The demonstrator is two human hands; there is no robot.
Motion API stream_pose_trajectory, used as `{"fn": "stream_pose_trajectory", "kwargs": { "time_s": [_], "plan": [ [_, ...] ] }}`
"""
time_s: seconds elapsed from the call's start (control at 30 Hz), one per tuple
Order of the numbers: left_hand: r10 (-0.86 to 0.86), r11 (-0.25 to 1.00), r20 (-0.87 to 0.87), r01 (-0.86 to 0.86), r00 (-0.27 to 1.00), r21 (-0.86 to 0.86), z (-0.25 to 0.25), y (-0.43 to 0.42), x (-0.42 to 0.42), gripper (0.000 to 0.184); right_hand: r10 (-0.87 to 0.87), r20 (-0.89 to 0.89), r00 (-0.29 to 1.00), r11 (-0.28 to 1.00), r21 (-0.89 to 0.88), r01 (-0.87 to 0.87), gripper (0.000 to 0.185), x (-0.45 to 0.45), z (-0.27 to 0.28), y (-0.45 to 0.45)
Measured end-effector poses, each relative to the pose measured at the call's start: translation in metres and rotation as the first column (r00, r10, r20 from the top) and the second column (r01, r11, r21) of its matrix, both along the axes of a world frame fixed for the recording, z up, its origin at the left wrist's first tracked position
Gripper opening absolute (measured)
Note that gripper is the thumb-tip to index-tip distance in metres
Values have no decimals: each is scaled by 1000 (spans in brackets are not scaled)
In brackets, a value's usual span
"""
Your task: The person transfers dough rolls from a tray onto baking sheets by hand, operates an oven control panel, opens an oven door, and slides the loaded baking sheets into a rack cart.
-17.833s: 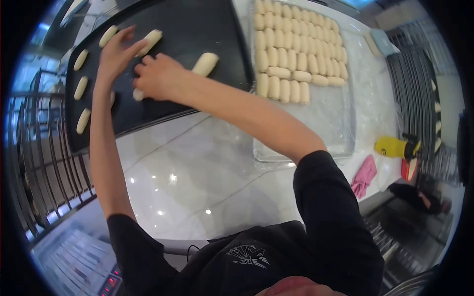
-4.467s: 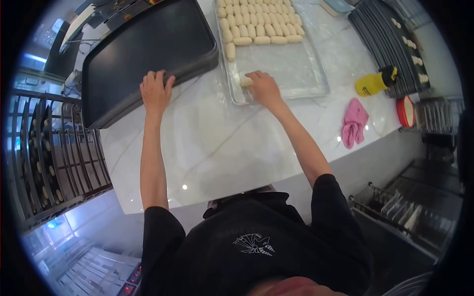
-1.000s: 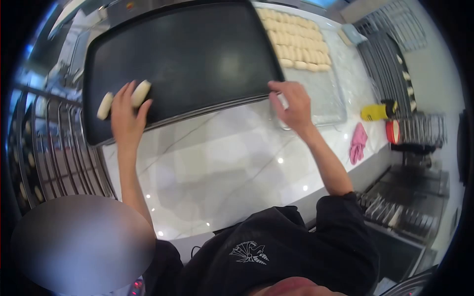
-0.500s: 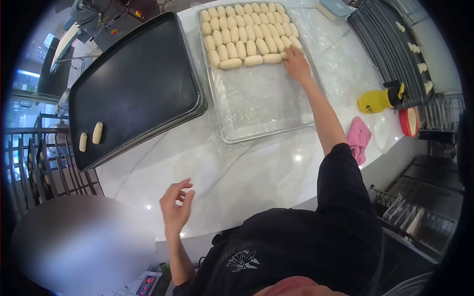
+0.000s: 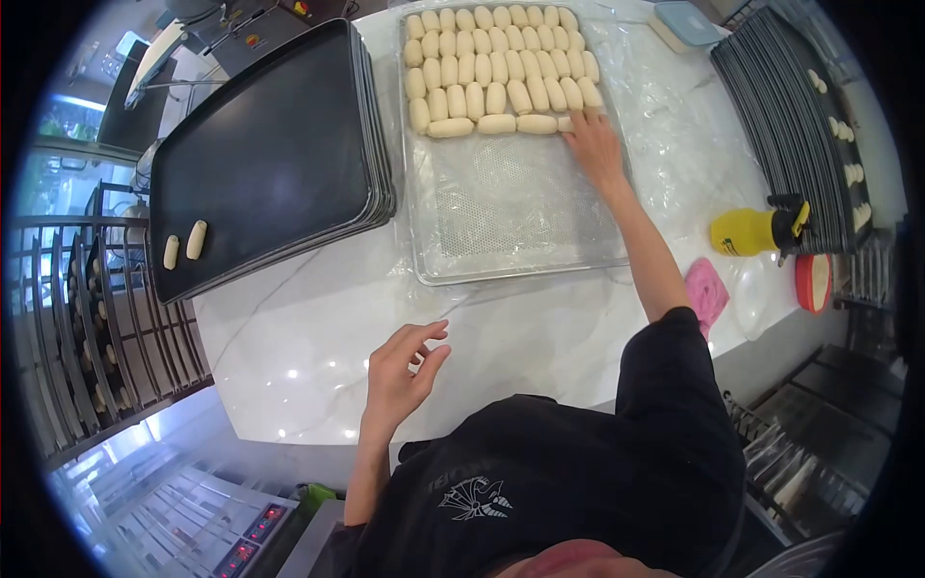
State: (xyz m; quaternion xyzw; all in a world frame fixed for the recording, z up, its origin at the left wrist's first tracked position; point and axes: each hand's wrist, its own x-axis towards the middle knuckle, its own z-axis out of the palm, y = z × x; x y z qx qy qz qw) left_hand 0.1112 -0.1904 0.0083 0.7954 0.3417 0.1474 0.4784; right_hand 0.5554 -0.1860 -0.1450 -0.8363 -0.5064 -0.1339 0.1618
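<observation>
My right hand point(image 5: 592, 149) reaches to the near right corner of the block of dough rolls point(image 5: 496, 67), its fingers on the end roll point(image 5: 566, 124) of the crosswise row. These rolls fill the far part of a plastic-lined metal tray point(image 5: 520, 275). Above the near part of the counter hangs my left hand point(image 5: 405, 371), fingers curled loosely and apart, holding nothing. To the left, a black baking tray point(image 5: 279, 144) tops a stack of trays. Two dough rolls point(image 5: 197, 240) lie side by side in its near left corner.
On the right are a yellow bottle point(image 5: 747, 232), a pink cloth point(image 5: 706, 294), a red container point(image 5: 813, 282) and stacked dark trays point(image 5: 785, 125). A blue-lidded box point(image 5: 686, 26) stands at the back. A rack point(image 5: 111, 328) borders the counter's left side.
Since a second ago, my left hand has left the two rolls on the black tray and come back over the counter. My right hand has moved to the end of the crosswise row.
</observation>
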Motion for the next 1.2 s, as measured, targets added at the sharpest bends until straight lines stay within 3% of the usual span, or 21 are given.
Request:
{"fn": "stream_pose_trajectory", "kwargs": {
  "time_s": [0.1, 0.27, 0.3, 0.33, 0.37, 0.43, 0.5, 0.6, 0.7, 0.77, 0.83, 0.87, 0.9, 0.93, 1.0, 1.1, 1.2],
  "plan": [
    [-22, 1000, 22, 23, 1000, -9, -3, 3, 10, 32, 47, 94, 994, 998, -34, -44, 39, 9, -2, -7],
    [-114, 993, 115, 114, 987, 4, -4, 13, 38, 34, 2, 71, 997, 1000, -10, -2, 38, 9, 20, -10],
    [-103, 995, 116, 103, 988, 4, -3, 17, 47, 34, -58, -260, 964, 996, 53, 75, 38, -4, 33, -10],
    [-64, 997, 128, 69, 990, -31, -3, 20, 57, 39, -89, -565, 820, 984, 81, 162, 37, -22, 48, -12],
    [-23, 997, 139, 32, 990, -64, -3, 23, 68, 43, -89, -807, 584, 966, 73, 249, 37, -40, 62, -12],
    [47, 999, 171, -46, 984, -15, -1, 27, 92, 48, 186, -923, 337, 961, 242, 133, 39, -87, 85, -10],
    [109, 992, 202, -118, 973, 33, -3, 33, 108, 53, 271, -929, 250, 956, 290, 43, 39, -139, 118, -9],
    [172, 930, 204, -228, 964, 287, -7, 47, 118, 56, 269, -941, 205, 963, 260, -69, 39, -189, 158, -6],
    [218, 932, 205, -266, 954, 246, 1, 76, 92, 55, 359, -930, 78, 933, 355, -66, 37, -186, 144, 8],
    [278, 915, 202, -323, 939, 241, 3, 107, 62, 54, 283, -834, 474, 952, 303, -36, 36, -153, 109, 26],
    [374, 829, 156, -405, 914, 385, 1, 151, 23, 51, 130, -467, 874, 978, 203, -37, 36, -103, 71, 43],
    [412, 788, 124, -421, 903, 450, 2, 173, 2, 49, 154, -249, 956, 979, 168, -114, 36, -72, 46, 43],
    [445, 746, 96, -428, 891, 510, 2, 195, -19, 47, 175, -13, 985, 978, 121, -172, 37, -45, 19, 40],
    [459, 751, 27, -404, 888, 522, 0, 220, -40, 47, 192, -11, 981, 974, 125, -189, 37, -38, 10, 38],
    [485, 751, -34, -396, 874, 529, -14, 264, -75, 47, 156, -143, 977, 985, -57, -166, 42, -36, 2, 33],
    [372, 759, 8, -309, 928, 572, -37, 304, -109, 47, 229, -93, 969, 970, -60, -235, 43, -44, 12, 38],
    [376, 808, -163, -237, 912, 540, -42, 315, -117, 51, 229, -112, 967, 963, -117, -242, 43, -41, 21, 42]
  ]
}}
